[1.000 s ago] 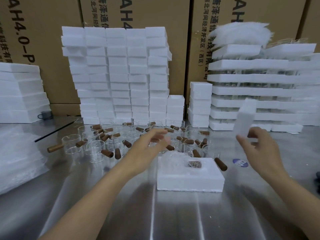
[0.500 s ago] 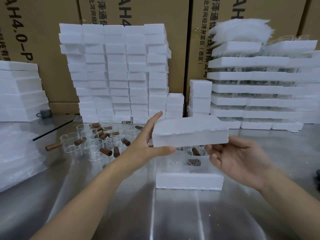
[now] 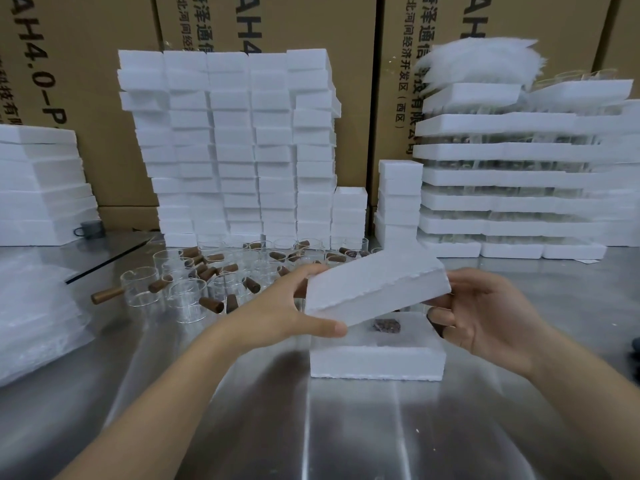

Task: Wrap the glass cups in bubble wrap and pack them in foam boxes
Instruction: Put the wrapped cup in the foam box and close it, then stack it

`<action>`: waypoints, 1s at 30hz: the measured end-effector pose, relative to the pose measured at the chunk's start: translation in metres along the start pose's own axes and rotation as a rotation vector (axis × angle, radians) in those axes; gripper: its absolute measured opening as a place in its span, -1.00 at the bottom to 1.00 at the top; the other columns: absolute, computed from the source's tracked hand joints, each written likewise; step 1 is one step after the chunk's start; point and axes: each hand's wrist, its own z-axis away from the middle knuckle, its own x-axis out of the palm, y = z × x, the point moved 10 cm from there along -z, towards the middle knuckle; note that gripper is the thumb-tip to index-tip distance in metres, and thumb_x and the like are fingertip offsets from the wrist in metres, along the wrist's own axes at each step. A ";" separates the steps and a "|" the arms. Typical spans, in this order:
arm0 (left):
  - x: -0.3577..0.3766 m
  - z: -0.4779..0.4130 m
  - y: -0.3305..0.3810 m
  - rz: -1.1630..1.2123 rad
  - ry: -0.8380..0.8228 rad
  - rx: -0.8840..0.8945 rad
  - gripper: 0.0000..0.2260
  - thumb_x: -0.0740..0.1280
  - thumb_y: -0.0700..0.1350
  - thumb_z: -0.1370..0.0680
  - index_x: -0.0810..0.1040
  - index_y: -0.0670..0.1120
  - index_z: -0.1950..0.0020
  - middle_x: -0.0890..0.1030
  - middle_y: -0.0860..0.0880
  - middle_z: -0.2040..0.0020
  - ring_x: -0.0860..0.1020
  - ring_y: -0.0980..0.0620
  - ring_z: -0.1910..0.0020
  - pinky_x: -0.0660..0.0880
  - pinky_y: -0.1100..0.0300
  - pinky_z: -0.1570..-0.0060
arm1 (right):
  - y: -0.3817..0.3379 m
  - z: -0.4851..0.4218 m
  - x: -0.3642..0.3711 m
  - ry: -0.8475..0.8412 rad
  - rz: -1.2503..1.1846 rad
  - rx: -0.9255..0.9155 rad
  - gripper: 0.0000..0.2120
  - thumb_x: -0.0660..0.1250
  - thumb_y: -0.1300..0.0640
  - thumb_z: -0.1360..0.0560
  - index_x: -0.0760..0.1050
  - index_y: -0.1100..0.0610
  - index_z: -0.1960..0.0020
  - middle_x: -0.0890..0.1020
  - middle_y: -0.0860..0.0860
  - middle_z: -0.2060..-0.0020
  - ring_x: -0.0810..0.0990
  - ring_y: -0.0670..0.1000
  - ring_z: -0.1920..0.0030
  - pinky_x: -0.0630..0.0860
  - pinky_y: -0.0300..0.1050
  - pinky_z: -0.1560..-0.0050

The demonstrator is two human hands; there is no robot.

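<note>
A white foam lid hangs tilted just above the open foam box on the steel table, its left end lower. My left hand grips the lid's left end, thumb underneath and fingers behind. My right hand holds the right end between thumb and curled fingers. Inside the box lies a bubble-wrapped cup, of which only the brown handle shows under the lid. Several bare glass cups with brown wooden handles stand behind and to the left.
Bubble wrap sheets lie at the left. A tall wall of foam boxes stands behind the cups, with shorter stacks beside it. Stacked foam trays fill the back right. Cardboard cartons form the backdrop.
My right hand brought the lid over from the right and my left hand took its other end. The lid has since tilted and sunk closer to the box.
</note>
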 end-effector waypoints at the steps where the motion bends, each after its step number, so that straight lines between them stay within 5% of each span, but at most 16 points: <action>1: 0.001 -0.001 0.001 -0.006 0.009 0.006 -0.05 0.71 0.34 -0.19 0.40 0.31 -0.52 0.55 0.24 -0.42 0.48 0.16 -0.46 0.41 -0.03 -0.52 | 0.001 -0.001 -0.006 0.048 0.025 0.014 -0.74 0.55 0.04 -0.33 0.74 0.14 0.04 0.65 0.09 0.15 0.44 -0.03 0.47 0.37 -0.24 0.61; 12: 0.010 -0.001 0.001 -0.041 0.001 0.008 -0.13 0.71 0.29 -0.21 0.42 0.38 -0.46 0.57 0.40 -0.28 0.52 0.28 -0.37 0.42 0.01 -0.52 | -0.021 0.012 -0.071 0.555 0.549 -0.073 -0.65 0.37 -0.16 -0.60 0.62 0.14 -0.07 0.65 0.06 0.30 0.44 0.02 0.48 0.28 -0.19 0.49; 26: 0.011 0.004 0.004 -0.050 -0.080 -0.010 -0.02 0.73 0.22 -0.22 0.34 0.35 -0.56 0.54 0.22 -0.41 0.50 0.11 -0.44 0.42 -0.05 -0.53 | -0.026 0.009 -0.043 0.429 0.728 -0.192 -0.91 0.49 -0.09 -0.55 0.66 -0.09 0.01 0.59 -0.03 0.35 0.46 0.01 0.42 0.31 -0.21 0.48; 30: 0.014 0.005 -0.002 -0.123 -0.111 -0.031 -0.02 0.72 0.23 -0.22 0.30 0.41 -0.54 0.51 0.34 -0.35 0.51 0.21 -0.39 0.43 -0.02 -0.52 | -0.019 0.006 -0.045 0.416 0.745 -0.176 -0.87 0.51 -0.07 -0.54 0.64 -0.07 -0.02 0.61 -0.03 0.38 0.47 -0.01 0.43 0.32 -0.21 0.49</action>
